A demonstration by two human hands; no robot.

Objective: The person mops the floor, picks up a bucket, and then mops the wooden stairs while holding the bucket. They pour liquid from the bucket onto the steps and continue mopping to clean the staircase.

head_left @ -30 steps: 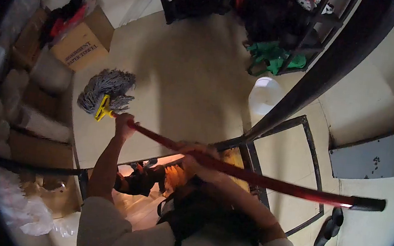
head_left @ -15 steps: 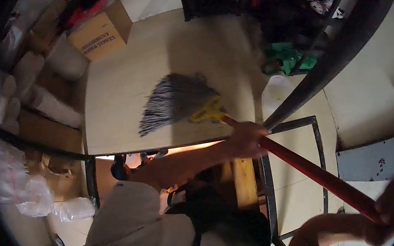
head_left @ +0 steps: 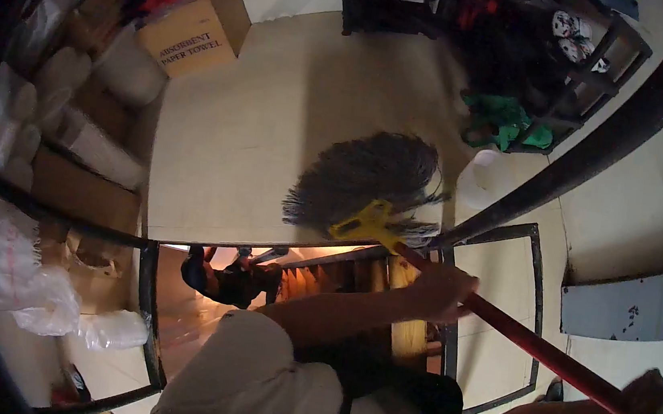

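Observation:
A string mop lies across the view, its grey strands [head_left: 371, 179] spread on the pale floor and joined to a yellow clamp [head_left: 364, 222]. Its red handle [head_left: 546, 355] slants down to the right. Close to the clamp, my left hand [head_left: 444, 293] is closed around the upper handle. My right hand [head_left: 637, 409] grips the handle's far end at the lower right.
A dark curved rail [head_left: 588, 149] crosses at right, near a white bucket [head_left: 481, 181]. A paper towel carton [head_left: 195, 39] and wrapped rolls [head_left: 103, 147] line the left. Below the floor's edge, a person [head_left: 235, 278] is visible on a lower level.
The mop head has swung to the right and nearer to me, and its strands have fanned wider. Both hands have kept their hold, with the right hand a little lower. The view has shifted slightly.

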